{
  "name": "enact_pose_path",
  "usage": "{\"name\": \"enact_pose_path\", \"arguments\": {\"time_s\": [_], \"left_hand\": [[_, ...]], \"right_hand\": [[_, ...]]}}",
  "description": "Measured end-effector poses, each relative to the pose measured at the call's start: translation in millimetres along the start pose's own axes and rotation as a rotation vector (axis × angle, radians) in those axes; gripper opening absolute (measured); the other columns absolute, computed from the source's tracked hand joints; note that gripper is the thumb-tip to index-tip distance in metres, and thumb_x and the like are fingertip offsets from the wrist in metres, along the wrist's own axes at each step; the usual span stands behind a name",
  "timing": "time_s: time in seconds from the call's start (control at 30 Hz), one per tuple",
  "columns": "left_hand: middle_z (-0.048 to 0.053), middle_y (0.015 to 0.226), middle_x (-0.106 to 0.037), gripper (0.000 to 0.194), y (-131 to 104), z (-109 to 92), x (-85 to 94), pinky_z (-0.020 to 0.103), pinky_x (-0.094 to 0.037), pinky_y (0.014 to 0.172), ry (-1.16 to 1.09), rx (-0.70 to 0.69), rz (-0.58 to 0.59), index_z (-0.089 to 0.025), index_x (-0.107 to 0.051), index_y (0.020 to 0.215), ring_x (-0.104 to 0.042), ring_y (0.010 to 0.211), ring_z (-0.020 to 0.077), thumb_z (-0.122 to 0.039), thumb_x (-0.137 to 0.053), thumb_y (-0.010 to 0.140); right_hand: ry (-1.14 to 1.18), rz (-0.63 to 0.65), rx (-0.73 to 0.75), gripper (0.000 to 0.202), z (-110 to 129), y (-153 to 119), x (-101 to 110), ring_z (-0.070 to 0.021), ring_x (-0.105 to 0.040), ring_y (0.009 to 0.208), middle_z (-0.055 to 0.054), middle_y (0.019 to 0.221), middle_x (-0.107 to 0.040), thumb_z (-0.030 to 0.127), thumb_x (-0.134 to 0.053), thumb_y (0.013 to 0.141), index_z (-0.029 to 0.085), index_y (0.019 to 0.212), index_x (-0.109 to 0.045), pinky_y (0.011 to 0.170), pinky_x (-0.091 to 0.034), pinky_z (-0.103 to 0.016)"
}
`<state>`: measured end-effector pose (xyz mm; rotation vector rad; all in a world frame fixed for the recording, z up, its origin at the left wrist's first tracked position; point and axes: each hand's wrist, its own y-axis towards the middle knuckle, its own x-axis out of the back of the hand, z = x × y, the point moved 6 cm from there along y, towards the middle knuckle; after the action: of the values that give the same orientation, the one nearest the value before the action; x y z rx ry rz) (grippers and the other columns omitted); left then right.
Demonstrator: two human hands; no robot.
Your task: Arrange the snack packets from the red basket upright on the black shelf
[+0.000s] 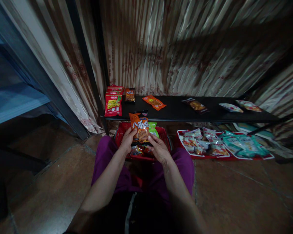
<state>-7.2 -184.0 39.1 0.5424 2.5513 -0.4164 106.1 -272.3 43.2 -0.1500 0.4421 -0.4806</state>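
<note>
Left of center, on the black shelf [174, 111], red pkts [113, 105] overlap face-up in a bunch, prob. b/c they're the same kind & take less room that way. Just below & right, my left hand [128, 139] has its fingers narrowed on the lower left side of an orange bag [141, 126]. Small orange-and-black pkt [130, 95] sits beside the red ones. The bag is at center, print toward me, prob. so I can read it, over the near basket [118, 134] between my knees, w/ a green pkt [153, 129] showing behind it. Flat orange pkt [154, 102] lies apart on the shelf. My right hand [159, 149] pinches the bag's lower right, thumb in front; two-sided hold likely keeps it level. Farther right, a brown pkt [196, 105], then two pale pkts [230, 107], spaced out, maybe one spot per kind. Below, right of center: white-wrapped snacks [216, 145], then teal pkts [245, 145], seemingly grouped by type, in red, white-rimmed baskets [203, 156].
</note>
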Motion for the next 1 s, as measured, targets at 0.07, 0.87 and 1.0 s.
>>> {"name": "enact_pose_path", "arguments": {"time_s": [0.07,0.87,1.0], "left_hand": [[0.007,0.106,-0.069,0.042,0.6,0.3,0.3,0.038,-0.046,0.092,0.04,-0.025,-0.007,-0.019,-0.066,0.1,-0.064,0.099,0.0244,-0.042,-0.074,0.066],[0.008,0.117,-0.062,0.064,-6.7,-14.8,-20.1,0.035,-0.044,0.094,0.147,-0.246,0.09,-0.022,-0.049,0.126,-0.06,0.104,0.0216,-0.039,-0.075,0.07],[0.008,0.11,-0.066,0.061,-4.1,-11.6,-17.3,0.034,-0.046,0.092,-0.002,-0.141,0.122,-0.019,-0.055,0.117,-0.063,0.099,0.0215,-0.038,-0.079,0.064]], "right_hand": [[-0.007,0.019,-0.001,0.04,-0.1,-0.8,-1.8,-0.0174,-0.069,0.082,-0.001,0.093,-0.074,0.038,-0.083,0.058,0.026,0.095,-0.072,0.067,-0.055,-0.027],[-1.191,-0.352,0.951,0.05,16.8,-31.5,-47.5,-0.0258,-0.049,0.103,-0.011,0.111,-0.048,0.022,-0.057,0.079,0.027,0.128,-0.051,0.088,-0.047,-0.046],[-1.301,-0.309,1.017,0.052,14.1,-41.7,-61.4,-0.0285,-0.047,0.104,-0.013,0.113,-0.046,0.021,-0.058,0.078,0.023,0.129,-0.05,0.086,-0.047,-0.048]]}}
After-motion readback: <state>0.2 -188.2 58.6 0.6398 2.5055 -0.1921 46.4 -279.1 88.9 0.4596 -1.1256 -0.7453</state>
